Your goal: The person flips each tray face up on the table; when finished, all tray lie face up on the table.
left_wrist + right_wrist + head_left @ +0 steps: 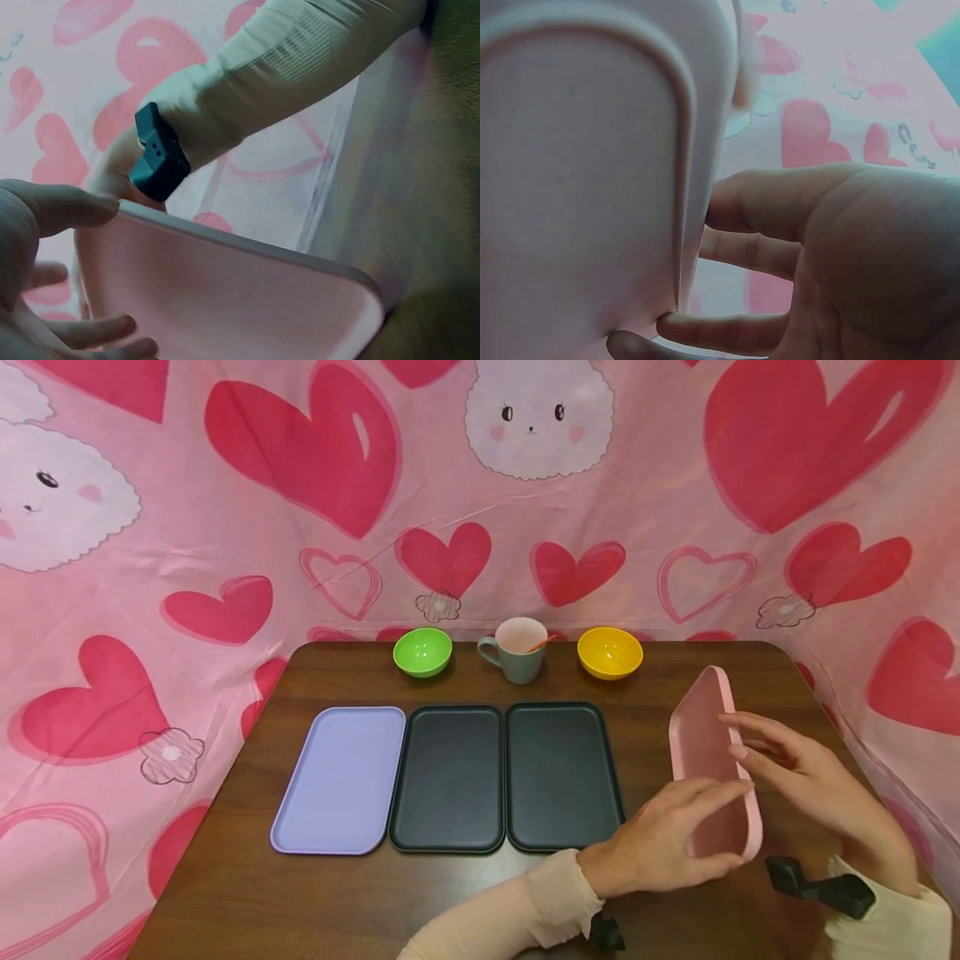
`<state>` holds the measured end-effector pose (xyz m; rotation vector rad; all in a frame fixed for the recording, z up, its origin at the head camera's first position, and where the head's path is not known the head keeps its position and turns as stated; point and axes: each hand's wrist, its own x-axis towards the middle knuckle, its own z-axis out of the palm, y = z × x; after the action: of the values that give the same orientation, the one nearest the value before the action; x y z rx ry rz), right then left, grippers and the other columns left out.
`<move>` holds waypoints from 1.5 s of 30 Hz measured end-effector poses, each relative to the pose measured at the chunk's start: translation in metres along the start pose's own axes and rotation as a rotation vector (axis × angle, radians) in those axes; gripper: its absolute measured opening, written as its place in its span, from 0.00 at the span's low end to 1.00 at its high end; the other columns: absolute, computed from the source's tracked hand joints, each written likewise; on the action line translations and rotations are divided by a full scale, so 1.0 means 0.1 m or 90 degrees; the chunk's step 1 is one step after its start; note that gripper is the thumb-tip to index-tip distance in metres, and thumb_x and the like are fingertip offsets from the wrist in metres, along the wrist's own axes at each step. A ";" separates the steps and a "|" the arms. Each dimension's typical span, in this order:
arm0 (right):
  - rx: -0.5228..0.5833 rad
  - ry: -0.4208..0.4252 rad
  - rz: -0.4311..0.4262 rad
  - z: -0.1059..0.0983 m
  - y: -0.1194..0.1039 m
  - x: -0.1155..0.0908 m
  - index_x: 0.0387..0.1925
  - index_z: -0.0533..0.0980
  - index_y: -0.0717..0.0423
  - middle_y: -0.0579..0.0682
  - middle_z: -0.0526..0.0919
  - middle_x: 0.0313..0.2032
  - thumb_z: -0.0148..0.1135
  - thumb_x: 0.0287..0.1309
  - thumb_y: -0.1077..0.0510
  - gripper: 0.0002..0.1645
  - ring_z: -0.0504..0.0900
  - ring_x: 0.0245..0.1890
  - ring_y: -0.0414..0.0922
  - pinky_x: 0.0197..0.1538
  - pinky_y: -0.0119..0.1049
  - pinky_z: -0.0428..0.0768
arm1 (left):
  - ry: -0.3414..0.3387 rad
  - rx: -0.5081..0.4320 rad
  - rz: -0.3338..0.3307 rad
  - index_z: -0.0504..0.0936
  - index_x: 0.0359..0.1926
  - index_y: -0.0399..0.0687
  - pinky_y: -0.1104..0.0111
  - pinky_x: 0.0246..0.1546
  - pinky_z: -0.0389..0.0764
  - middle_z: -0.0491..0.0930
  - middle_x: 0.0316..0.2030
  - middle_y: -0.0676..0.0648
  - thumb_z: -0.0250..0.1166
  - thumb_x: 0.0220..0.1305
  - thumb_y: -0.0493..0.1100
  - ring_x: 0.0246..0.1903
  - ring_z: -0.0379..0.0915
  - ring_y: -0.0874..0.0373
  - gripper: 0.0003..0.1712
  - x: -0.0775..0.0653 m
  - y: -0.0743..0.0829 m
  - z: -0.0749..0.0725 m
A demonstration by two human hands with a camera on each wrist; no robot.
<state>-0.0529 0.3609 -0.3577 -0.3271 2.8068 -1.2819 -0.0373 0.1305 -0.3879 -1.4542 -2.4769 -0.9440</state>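
A pink tray (705, 743) is tipped up steeply on the right side of the table, its hollow side facing left. My left hand (660, 843) grips its near end, one finger at the upper rim and others spread over the hollow side in the left wrist view. At the tray's right side, my right hand (817, 781) holds the rim with its fingertips. In the right wrist view, fingers of that hand touch the tray's underside (577, 172). Left of the hands lie a black tray (562, 777), another black tray (450, 777) and a lavender tray (341, 781), side by side.
Along the back of the brown wooden table (330, 902) stand a green bowl (423, 653), a grey-green mug (519, 662) with an orange stick (542, 643) in it, and a yellow bowl (610, 653). A pink cloth (465, 493) with hearts hangs behind and beside the table.
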 end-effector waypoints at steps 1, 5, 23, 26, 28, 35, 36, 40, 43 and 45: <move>-0.002 0.001 0.002 0.00 0.00 0.00 0.68 0.70 0.51 0.14 0.69 0.57 0.59 0.69 0.60 0.28 0.72 0.51 0.13 0.44 0.11 0.71 | -0.017 -0.011 -0.020 0.60 0.76 0.51 0.83 0.69 0.58 0.72 0.67 0.52 0.71 0.60 0.56 0.65 0.69 0.65 0.48 0.00 -0.01 0.01; -0.007 0.002 0.019 -0.01 0.02 -0.01 0.68 0.70 0.49 0.13 0.69 0.55 0.59 0.69 0.58 0.28 0.72 0.50 0.11 0.44 0.10 0.69 | -0.105 -0.039 -0.117 0.52 0.78 0.52 0.81 0.69 0.60 0.64 0.74 0.54 0.70 0.59 0.62 0.71 0.63 0.66 0.54 -0.01 -0.06 0.07; 0.046 -0.004 -0.064 -0.05 0.10 -0.03 0.68 0.68 0.61 0.21 0.76 0.56 0.56 0.67 0.69 0.29 0.77 0.50 0.17 0.46 0.13 0.76 | -0.270 -0.157 -0.349 0.48 0.79 0.59 0.80 0.50 0.73 0.62 0.70 0.47 0.77 0.49 0.61 0.63 0.68 0.63 0.64 -0.05 -0.12 0.43; 0.047 -0.006 -0.077 -0.07 0.12 -0.03 0.68 0.68 0.62 0.20 0.76 0.57 0.56 0.67 0.70 0.29 0.78 0.50 0.17 0.46 0.13 0.76 | -0.271 -0.147 -0.346 0.49 0.78 0.59 0.82 0.47 0.73 0.64 0.66 0.50 0.77 0.49 0.61 0.59 0.70 0.66 0.63 -0.04 -0.12 0.45; 0.048 -0.006 -0.080 -0.08 0.14 -0.04 0.68 0.68 0.62 0.20 0.75 0.58 0.55 0.67 0.70 0.29 0.78 0.51 0.17 0.46 0.14 0.77 | -0.269 -0.142 -0.343 0.49 0.78 0.60 0.83 0.44 0.73 0.65 0.64 0.51 0.77 0.48 0.61 0.56 0.71 0.67 0.63 -0.03 -0.13 0.45; 0.039 0.013 -0.035 -0.13 0.21 -0.11 0.68 0.69 0.59 0.20 0.76 0.56 0.56 0.67 0.69 0.28 0.78 0.49 0.18 0.44 0.15 0.77 | -0.261 -0.134 -0.330 0.51 0.78 0.58 0.85 0.42 0.71 0.67 0.61 0.53 0.78 0.47 0.59 0.52 0.72 0.70 0.63 0.00 -0.13 0.46; 0.036 0.016 -0.027 -0.14 0.22 -0.12 0.68 0.70 0.58 0.20 0.76 0.56 0.56 0.67 0.69 0.28 0.78 0.48 0.17 0.43 0.15 0.77 | -0.261 -0.132 -0.329 0.51 0.78 0.58 0.85 0.43 0.71 0.67 0.61 0.52 0.78 0.47 0.59 0.52 0.72 0.70 0.63 0.00 -0.13 0.46; 0.038 0.017 0.012 -0.19 0.27 -0.15 0.67 0.70 0.54 0.17 0.74 0.55 0.57 0.68 0.67 0.27 0.77 0.48 0.16 0.41 0.14 0.77 | -0.261 -0.119 -0.322 0.52 0.77 0.57 0.86 0.45 0.71 0.66 0.62 0.51 0.78 0.47 0.59 0.55 0.72 0.69 0.62 0.01 -0.14 0.46; 0.032 0.004 0.048 -0.23 0.31 -0.16 0.68 0.70 0.51 0.13 0.71 0.53 0.57 0.69 0.63 0.27 0.76 0.46 0.16 0.39 0.15 0.77 | -0.260 -0.105 -0.318 0.53 0.76 0.57 0.86 0.44 0.70 0.67 0.61 0.51 0.78 0.47 0.59 0.54 0.72 0.69 0.61 0.02 -0.15 0.48; 0.027 0.002 0.065 -0.24 0.34 -0.16 0.68 0.70 0.50 0.12 0.70 0.52 0.57 0.70 0.62 0.26 0.76 0.45 0.16 0.38 0.16 0.77 | -0.262 -0.099 -0.321 0.53 0.76 0.59 0.86 0.43 0.71 0.67 0.59 0.52 0.78 0.47 0.59 0.53 0.72 0.69 0.60 0.03 -0.16 0.48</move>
<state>-0.0460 0.4037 -0.3685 -0.1764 2.7545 -1.3201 -0.0421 0.1546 -0.4327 -1.1746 -3.2399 -1.0113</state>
